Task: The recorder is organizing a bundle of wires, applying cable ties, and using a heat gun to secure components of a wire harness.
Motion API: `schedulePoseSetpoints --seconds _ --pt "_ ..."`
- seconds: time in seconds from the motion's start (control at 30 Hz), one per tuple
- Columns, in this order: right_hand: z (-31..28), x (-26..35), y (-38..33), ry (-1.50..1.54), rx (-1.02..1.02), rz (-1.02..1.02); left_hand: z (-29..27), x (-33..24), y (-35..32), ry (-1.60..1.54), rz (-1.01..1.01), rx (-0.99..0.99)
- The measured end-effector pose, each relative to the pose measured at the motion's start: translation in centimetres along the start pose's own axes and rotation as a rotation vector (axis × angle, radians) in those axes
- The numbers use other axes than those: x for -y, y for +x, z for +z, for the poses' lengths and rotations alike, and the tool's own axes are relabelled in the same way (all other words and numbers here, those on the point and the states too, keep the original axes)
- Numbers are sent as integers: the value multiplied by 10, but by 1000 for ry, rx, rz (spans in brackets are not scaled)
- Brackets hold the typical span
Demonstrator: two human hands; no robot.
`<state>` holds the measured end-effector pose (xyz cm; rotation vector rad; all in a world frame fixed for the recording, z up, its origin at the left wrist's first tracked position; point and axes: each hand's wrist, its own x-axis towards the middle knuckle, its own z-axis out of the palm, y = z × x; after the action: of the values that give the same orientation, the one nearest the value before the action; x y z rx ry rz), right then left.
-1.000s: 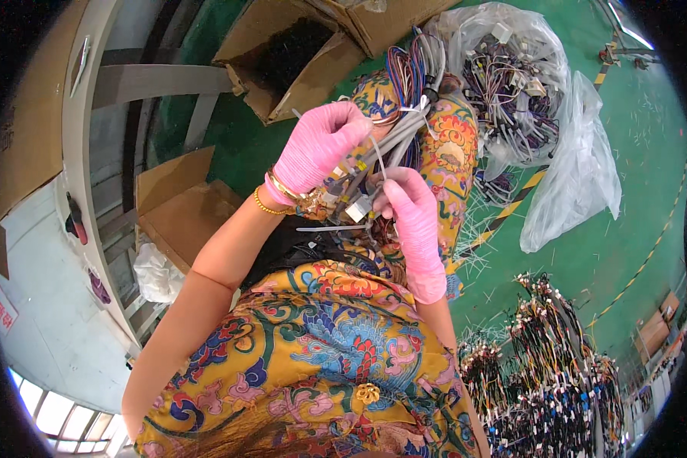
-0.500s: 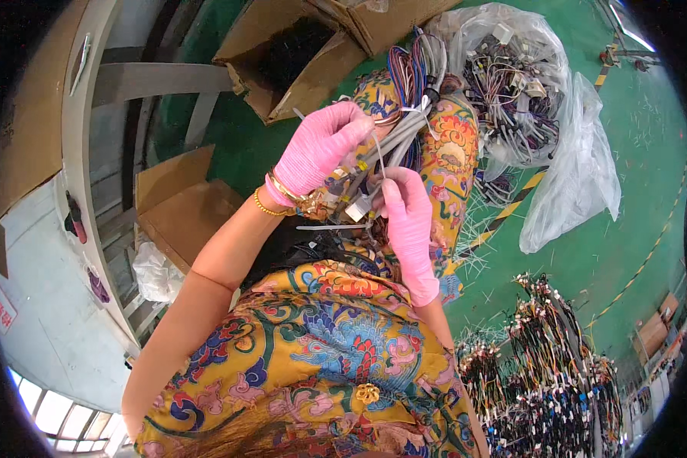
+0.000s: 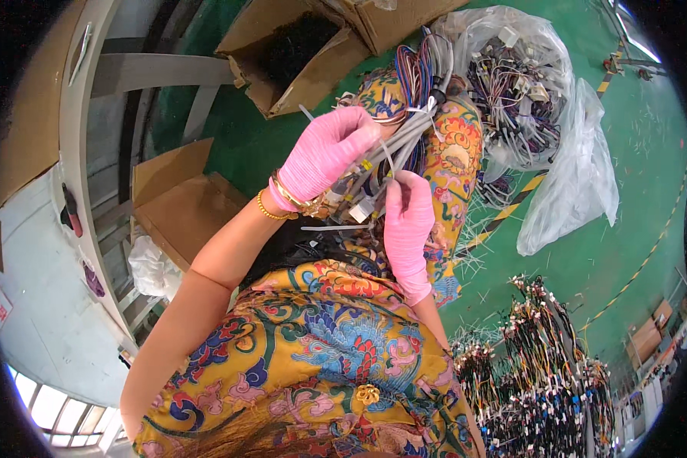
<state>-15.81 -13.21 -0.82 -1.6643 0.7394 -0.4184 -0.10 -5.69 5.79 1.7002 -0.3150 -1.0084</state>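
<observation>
A pale zip tie (image 3: 387, 155) is strung between the two hands, just in front of the cable bundle (image 3: 408, 131), a gathering of grey cables and coloured wires lying across the person's lap; whether the tie passes around the bundle cannot be told. The left hand (image 3: 328, 149), left of the bundle, has its thumb and index fingers clamped on the tie's upper part. The right hand (image 3: 408, 233), below the bundle, pinches the lower part between fingers pressed together. Compared with a second ago, the right hand's fingers look more gathered, while the left hand's pinch has hardly moved; the tie stays stretched between them, so its handling appears unfinished. At the bundle's lower end sits a white connector (image 3: 361, 210), with another zip tie (image 3: 334, 227) lying just below. Farther out, a clear plastic bag (image 3: 549, 42) of wire harnesses stands right of the bundle, an open cardboard box (image 3: 313, 80) with dark contents is up and left of it, and a heap of harnesses (image 3: 542, 366) lies well below and right.
</observation>
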Motion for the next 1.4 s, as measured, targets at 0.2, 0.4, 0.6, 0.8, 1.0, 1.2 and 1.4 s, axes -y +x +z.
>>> schedulePoseSetpoints --seconds 0.2,0.4,0.6,0.8,1.0,1.2,1.4 --pt "0 2 -1 -106 -28 -85 1 -3 0 -58 -27 -11" --pt "1 -1 -2 -112 -17 -64 -1 4 0 -68 -3 2" --pt "2 -1 -2 -131 -19 -63 0 9 1 -75 0 -33" --pt "3 4 -5 -108 -21 -69 3 0 -6 -122 1 -143" --pt "5 -4 -8 -19 -1 37 6 8 -3 -179 48 -191" --pt "-1 4 -7 287 42 309 -16 -10 -7 -162 -145 36" --pt "-6 -1 -3 166 52 203 8 12 -15 575 142 124"
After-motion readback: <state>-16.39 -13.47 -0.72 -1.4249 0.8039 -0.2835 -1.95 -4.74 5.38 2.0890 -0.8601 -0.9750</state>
